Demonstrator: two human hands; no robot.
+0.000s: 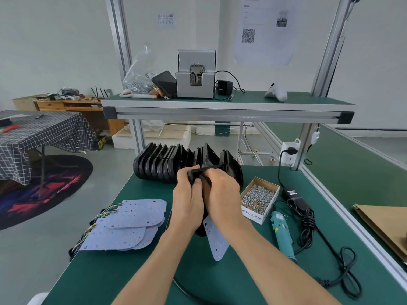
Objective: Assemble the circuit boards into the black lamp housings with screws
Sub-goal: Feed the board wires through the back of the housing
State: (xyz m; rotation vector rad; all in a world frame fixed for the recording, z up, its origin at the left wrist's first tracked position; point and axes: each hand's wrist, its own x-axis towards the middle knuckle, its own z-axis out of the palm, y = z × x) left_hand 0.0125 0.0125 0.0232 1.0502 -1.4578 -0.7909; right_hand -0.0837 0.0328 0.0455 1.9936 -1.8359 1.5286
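My left hand [189,197] and my right hand [222,192] both grip one black lamp housing [207,172], held upright above the green bench. A pale blue circuit board [217,241] hangs down beneath the hands, partly hidden by my right wrist. A row of several black housings [167,164] stands on edge just behind the hands. A fanned stack of circuit boards [127,225] with coloured wires lies to the left. An open cardboard box of screws [258,197] sits to the right, and a teal electric screwdriver [283,234] lies beside it.
The screwdriver's black power supply [295,197] and coiled cable [343,271] lie at the right. An upper shelf [226,106] carries a grey screw feeder [196,73] and a bag of screws [138,80]. A brown cardboard piece [383,223] lies at far right.
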